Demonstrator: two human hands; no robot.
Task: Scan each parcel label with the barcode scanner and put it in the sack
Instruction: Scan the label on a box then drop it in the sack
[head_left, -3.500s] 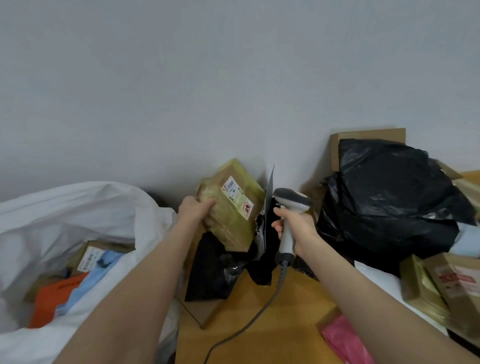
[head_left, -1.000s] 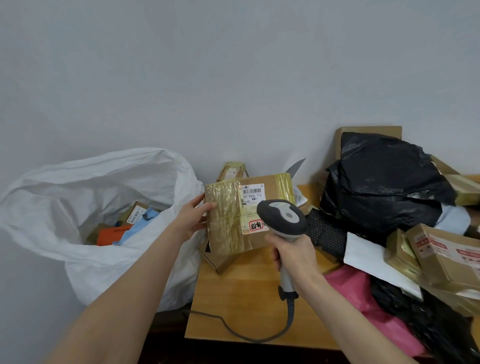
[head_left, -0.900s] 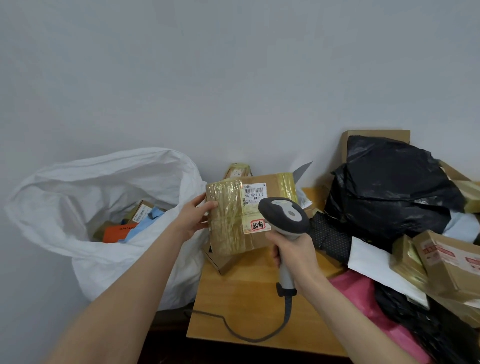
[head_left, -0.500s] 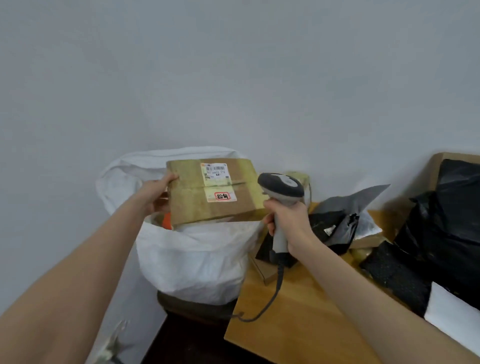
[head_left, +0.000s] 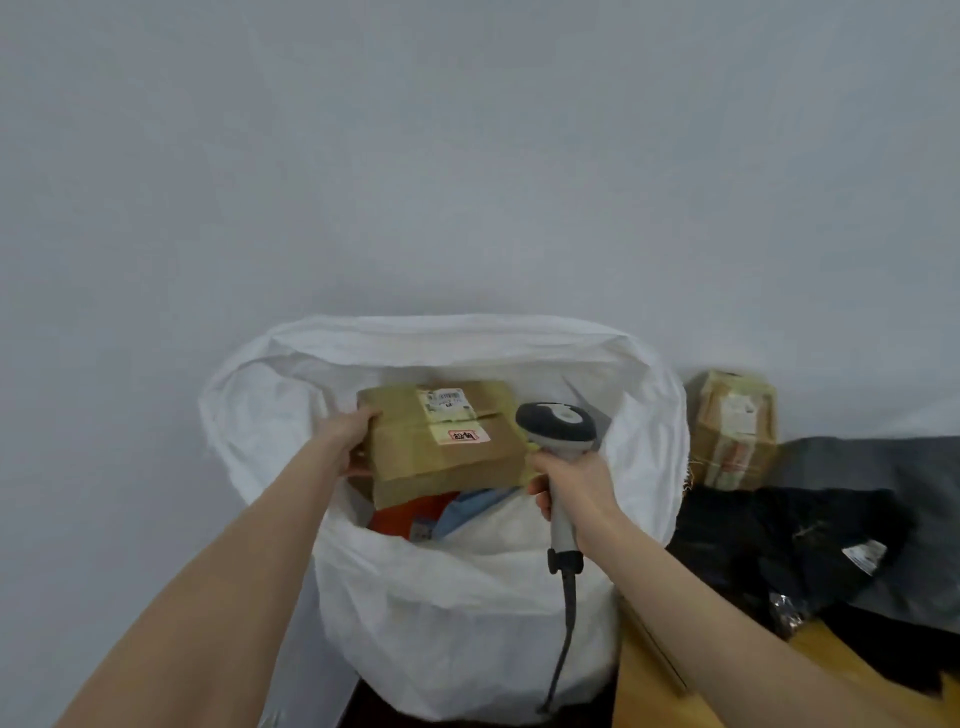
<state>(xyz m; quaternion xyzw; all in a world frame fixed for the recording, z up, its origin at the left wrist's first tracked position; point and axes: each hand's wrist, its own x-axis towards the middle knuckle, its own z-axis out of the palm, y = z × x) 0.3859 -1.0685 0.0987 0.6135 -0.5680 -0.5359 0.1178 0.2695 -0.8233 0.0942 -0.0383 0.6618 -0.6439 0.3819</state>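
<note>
Taped brown parcel (head_left: 441, 441) label-up over open white sack (head_left: 467, 597); grey scanner (head_left: 558, 431) beside

Soft, even, fairly dim light; the wall (head_left: 467, 156) reads flat grey. The label (head_left: 445, 404) just right of the left hand (head_left: 353, 441) is blurred, black bags (head_left: 779, 545) right of the right hand (head_left: 571, 483) lose detail, and forearms swell toward the lower corners

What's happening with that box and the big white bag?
A person is packing parcels. Their left hand holds a taped cardboard parcel, label up, over the open mouth of the white sack, just above orange and blue packages inside. Their right hand grips the barcode scanner beside it. Another taped parcel and black bags wait to the right.
</note>
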